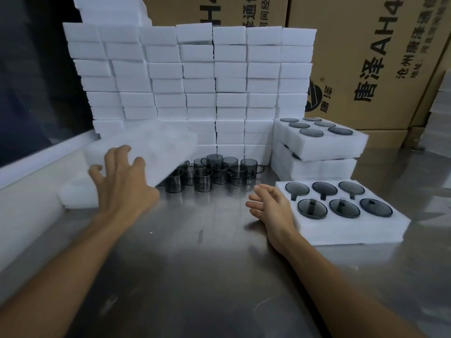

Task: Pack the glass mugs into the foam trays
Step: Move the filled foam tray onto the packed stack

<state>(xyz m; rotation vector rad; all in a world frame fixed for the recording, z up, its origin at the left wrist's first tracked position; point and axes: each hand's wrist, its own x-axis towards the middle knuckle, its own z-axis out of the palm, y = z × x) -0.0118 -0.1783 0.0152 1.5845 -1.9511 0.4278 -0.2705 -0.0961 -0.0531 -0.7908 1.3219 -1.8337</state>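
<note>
While a blurred foam tray [144, 152] hangs tilted above the steel table [195, 264], the left hand [122, 179] meets its near edge with fingers spread and slightly bent; whether the thumb curls under the foam cannot be told, since blur hides the contact. The tray's far end reaches over the left side of a cluster of smoky glass mugs [214, 172], which stand upright on the table, close together, handles pointing various ways. The right hand [271, 203] rests low over the table with its fingers straight and loosely fanned, holding nothing, its outer edge touching or just beside the filled tray [341, 228] that lies at the right. That tray carries six dark mugs set into round pockets, three in each of two rows. Behind it, two more packed trays [319, 147] are stacked, the upper one showing dark round rims in its pockets. A wall of white foam blocks [195, 81] rises behind the mugs, several columns wide and many layers high. A smaller foam piece [78, 196] lies on the table under the left wrist. Brown cardboard boxes [366, 57] with printed lettering stand at the back right, and a dark window pane [36, 81] fills the left side.
</note>
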